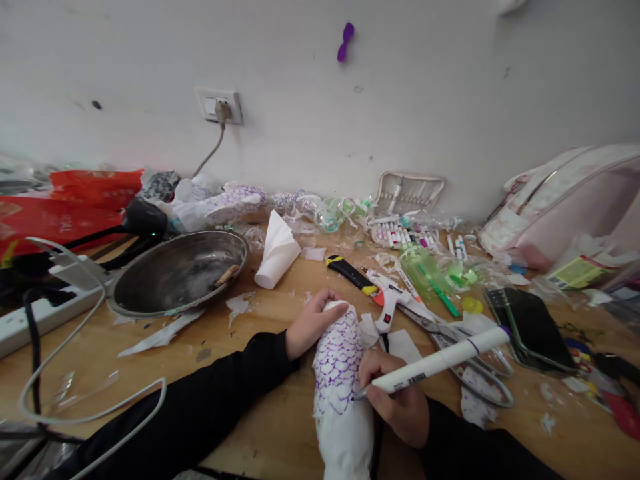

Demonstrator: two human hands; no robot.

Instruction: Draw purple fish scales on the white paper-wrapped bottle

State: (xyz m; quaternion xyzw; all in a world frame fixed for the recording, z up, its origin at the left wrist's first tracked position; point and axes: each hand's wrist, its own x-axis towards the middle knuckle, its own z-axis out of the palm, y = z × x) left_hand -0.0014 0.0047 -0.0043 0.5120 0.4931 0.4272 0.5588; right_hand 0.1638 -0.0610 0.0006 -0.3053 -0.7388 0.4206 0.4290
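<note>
A long white paper-wrapped form (340,360) lies in front of me, pointing away across the wooden table. Rows of purple scale outlines cover its far part, while the near end is plain white. My left hand (316,322) grips the far end, thumb over the top and fingers round the side. In my right hand (397,400) is a white marker (443,360), pinched near its tip and slanting up to the right. The marker's tip is at the right side of the form, by the lowest purple scales; whether it touches the paper I cannot tell.
Scissors (465,353), a glue gun (389,303), a utility knife (351,275) and a phone (530,328) lie to the right. A metal bowl (150,280), a rolled white paper (277,253) and a power strip (55,317) with cables stand left. Several markers (400,233) lie behind.
</note>
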